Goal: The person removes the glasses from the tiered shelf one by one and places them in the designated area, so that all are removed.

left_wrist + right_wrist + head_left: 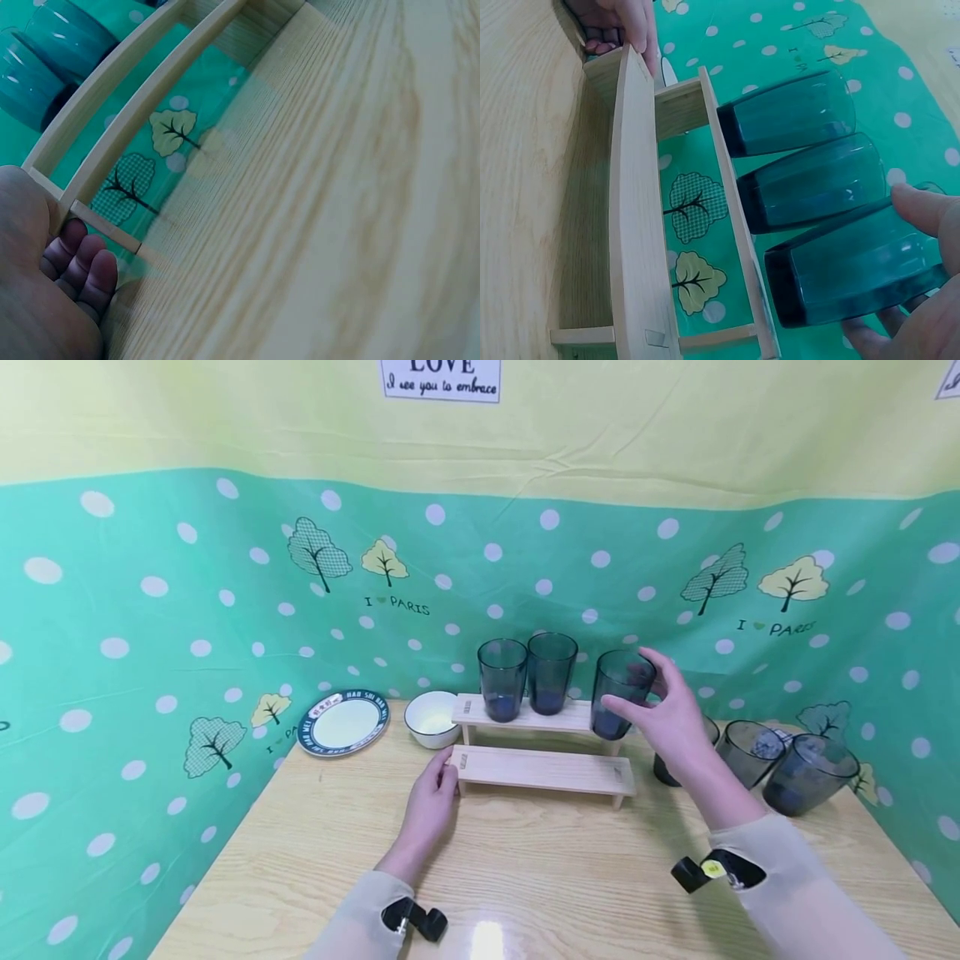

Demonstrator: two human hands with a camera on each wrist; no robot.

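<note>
My right hand (678,731) grips a dark tinted glass tumbler (613,678), thumb on the near side and fingers round the back. The tumbler is upright at the right end of the upper tier of a wooden step rack (540,770); in the right wrist view its base (784,289) is right by that tier's edge. Two matching tumblers, one left (502,685) and one beside it (552,675), stand on the same tier. At the lower tier's left end, my left hand (431,797) holds the rack, fingers (97,277) curled by its leg.
Several more tumblers (810,772) stand on the table (525,868) at the right, partly behind my right forearm. To the rack's left are a white bowl (431,718) and a blue-rimmed plate (345,724). A dotted green curtain (225,652) hangs close behind.
</note>
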